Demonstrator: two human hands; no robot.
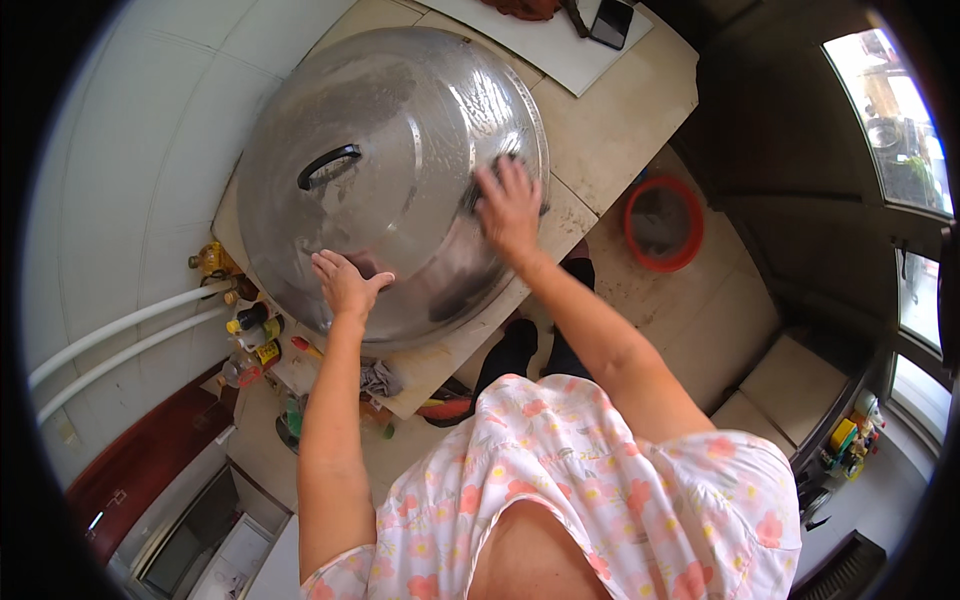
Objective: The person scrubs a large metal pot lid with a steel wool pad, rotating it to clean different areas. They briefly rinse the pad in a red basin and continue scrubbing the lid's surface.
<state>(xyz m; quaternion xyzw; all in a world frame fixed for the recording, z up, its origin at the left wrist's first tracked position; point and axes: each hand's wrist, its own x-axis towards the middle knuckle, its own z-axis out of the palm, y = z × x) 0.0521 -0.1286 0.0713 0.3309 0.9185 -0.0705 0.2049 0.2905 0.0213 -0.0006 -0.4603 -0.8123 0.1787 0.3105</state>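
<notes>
A large domed metal lid (pixel 420 247) with a black handle (pixel 328 163) covers much of the tiled counter. Streaks and drops of water mark its far right side. My left hand (pixel 349 283) rests on the near left part of the dome, thumb spread from the fingers, holding nothing. Over the lid's right side, near the rim, lies my right hand (pixel 510 206), blurred and palm down. Something dark shows at its fingers and beside it; whether this is a pad under the palm or a reflection, I cannot tell.
A red basin (pixel 696 225) of cloudy water stands on the floor at right. Several bottles (pixel 255 319) line the wall beside white pipes (pixel 127 326). A grey rag (pixel 381 377) lies at the counter's near edge. A phone (pixel 612 22) rests on a white board (pixel 581 71).
</notes>
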